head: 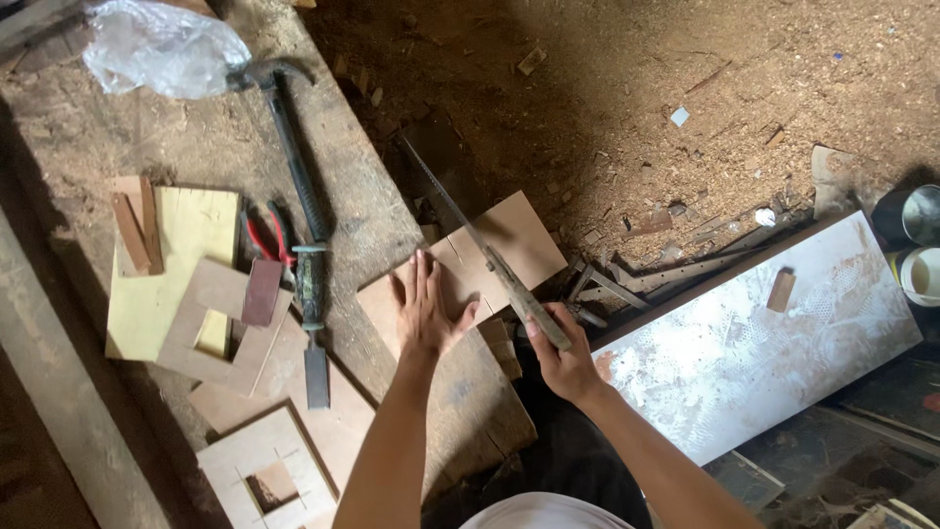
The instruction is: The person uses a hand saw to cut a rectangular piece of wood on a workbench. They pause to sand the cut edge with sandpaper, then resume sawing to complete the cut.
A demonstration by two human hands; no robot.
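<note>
Two bare hands are working at one plywood panel (490, 257), which is lying flat on the edge of the wooden workbench (196, 137) with its far corner overhanging the sawdust-covered floor (636, 108). The left hand (426, 309) is lying released, palm down with fingers spread, pressing on the near part of the panel. The right hand (560, 348) is clenching the wooden handle of one handsaw (480, 240), whose thin blade is running diagonally up and away across the panel's right portion; several short slots are showing in the panel beside the blade. One claw hammer (289, 137) with a dark handle is lying on the bench to the left, its head just beside one crumpled clear plastic bag (162, 44). One chisel (313, 323) is resting below the hammer, blade pointing toward the person, and one pair of red-handled pliers (266, 235) is lying just beside it. Two cut-out square frames are in view: one frame (220, 323) is lying on a yellow board (171, 264), and a second frame (264, 465) is lying nearer the person. Two small reddish wood strips (137, 220) are resting on the yellow board's upper corner. One large white-stained board (764, 333) is lying on the floor at the right, with two round tins (916, 245) near its far corner.
</note>
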